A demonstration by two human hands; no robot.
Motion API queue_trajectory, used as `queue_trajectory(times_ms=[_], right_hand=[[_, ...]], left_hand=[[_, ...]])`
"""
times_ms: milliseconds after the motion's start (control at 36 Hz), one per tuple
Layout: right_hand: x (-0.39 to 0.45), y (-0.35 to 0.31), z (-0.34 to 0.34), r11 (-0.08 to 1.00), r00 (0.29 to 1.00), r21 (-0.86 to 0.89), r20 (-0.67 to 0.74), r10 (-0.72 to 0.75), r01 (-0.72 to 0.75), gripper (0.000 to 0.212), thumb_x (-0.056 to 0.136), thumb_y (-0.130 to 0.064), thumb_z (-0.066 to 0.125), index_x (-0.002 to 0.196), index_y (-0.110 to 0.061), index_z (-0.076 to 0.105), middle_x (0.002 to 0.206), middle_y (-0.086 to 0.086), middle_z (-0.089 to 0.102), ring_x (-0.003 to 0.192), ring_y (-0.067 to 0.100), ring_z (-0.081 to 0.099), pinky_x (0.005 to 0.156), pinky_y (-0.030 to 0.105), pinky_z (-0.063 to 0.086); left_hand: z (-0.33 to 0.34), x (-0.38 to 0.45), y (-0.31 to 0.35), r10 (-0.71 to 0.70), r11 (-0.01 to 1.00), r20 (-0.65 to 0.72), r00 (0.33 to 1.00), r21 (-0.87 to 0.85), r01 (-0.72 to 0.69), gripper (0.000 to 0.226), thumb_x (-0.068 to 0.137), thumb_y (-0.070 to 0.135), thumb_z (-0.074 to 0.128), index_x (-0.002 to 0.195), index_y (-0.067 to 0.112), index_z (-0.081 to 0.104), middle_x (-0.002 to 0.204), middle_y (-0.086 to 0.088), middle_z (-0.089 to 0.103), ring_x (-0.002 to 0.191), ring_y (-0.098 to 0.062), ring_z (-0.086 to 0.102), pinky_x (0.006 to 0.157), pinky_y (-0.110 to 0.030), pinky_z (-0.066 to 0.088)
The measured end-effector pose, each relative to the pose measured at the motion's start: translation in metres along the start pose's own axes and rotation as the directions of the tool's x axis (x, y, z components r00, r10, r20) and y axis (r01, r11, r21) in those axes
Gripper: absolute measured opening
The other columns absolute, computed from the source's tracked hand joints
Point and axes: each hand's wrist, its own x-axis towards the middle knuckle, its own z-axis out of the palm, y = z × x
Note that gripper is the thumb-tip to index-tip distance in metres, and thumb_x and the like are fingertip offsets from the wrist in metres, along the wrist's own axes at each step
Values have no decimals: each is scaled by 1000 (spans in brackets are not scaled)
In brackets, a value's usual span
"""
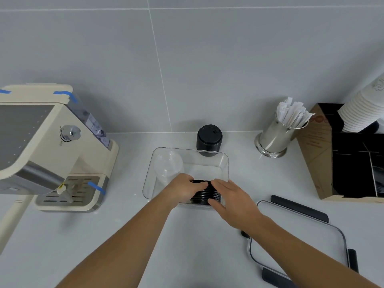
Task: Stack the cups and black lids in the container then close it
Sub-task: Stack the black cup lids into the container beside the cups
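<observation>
Your two hands meet low in the centre of the frame around the stack of black lids [204,194], which lies on its side inside the clear container [225,163], against its near wall. The stack's long axis runs left to right across the picture, so your left hand [185,189] caps its left end and your right hand [230,197] its right end, fingers of both curled onto the ribbed edges and pressing inward. Both are equally near; the hold looks shared. The clear cups [166,167] sit in the container's upper left corner, beside the lids but apart from them. The container's lid [299,235] lies open-side on the counter at lower right, closer to your right hand, which I judge the natural one to fetch it once the stack is settled
</observation>
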Motion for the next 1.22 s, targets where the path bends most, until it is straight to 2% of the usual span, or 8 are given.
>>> queue_trajectory(times_ms=[83,222,361,472,778,917,1000,1222], right_hand=[[-2,2,-2,999,999,45,-43,31,-30,45,87,-24,65,128,-8,56,125,5,60,110,24,56,90,32,47],[-9,6,-1,996,995,74,-84,62,-56,48,83,-23,69,127,-9,58,123,4,62,110,21,57,92,22,38],[-13,9,3,995,993,76,-93,79,-72,50,84,-24,68,130,-8,56,131,5,59,123,22,53,103,27,39],[-19,10,10,991,988,70,-96,120,-114,55,89,-26,65,139,-12,48,145,2,47,138,17,35,109,24,20],[-20,11,11,995,991,26,-89,97,-95,55,92,-30,59,142,-13,44,148,2,45,141,15,30,108,19,19],[-21,11,11,995,990,29,-104,94,-92,53,88,-23,66,136,-6,51,142,9,52,136,23,40,109,31,24],[-21,11,11,995,990,32,-110,93,-90,55,89,-27,64,139,-9,48,145,6,48,138,20,36,109,25,20],[-18,14,8,995,991,52,-95,95,-91,55,91,-31,60,140,-12,46,146,4,46,139,16,33,110,19,13]], left_hand=[[3,0,2,-6,1000,-4,1000,-8,6,53,80,47,70,98,-3,70,86,-6,62,74,-16,58,70,-25,46],[6,-1,3,5,999,-28,1000,-36,-6,54,80,45,70,98,-6,71,82,-8,62,74,-17,58,72,-29,46],[8,-4,5,-8,997,-17,1000,-73,7,53,78,43,72,103,-4,71,89,-14,72,75,-19,62,80,-37,56],[9,-7,6,-22,998,-10,1000,-55,21,49,78,46,73,102,3,72,101,-14,74,89,-24,71,88,-39,58],[11,-8,9,-42,997,-20,999,-70,41,37,81,47,70,97,14,68,96,-4,71,93,-21,69,90,-41,58],[13,-9,10,-39,997,-21,999,-75,37,32,77,50,70,87,20,65,93,-3,71,92,-21,69,89,-43,58],[14,-9,10,-38,996,-18,999,-77,36,28,78,49,69,82,22,64,92,-4,71,92,-22,69,89,-43,58],[11,-6,11,-75,990,-27,997,-122,71,44,93,32,50,106,-6,68,90,-16,67,85,-32,69,86,-48,58]])
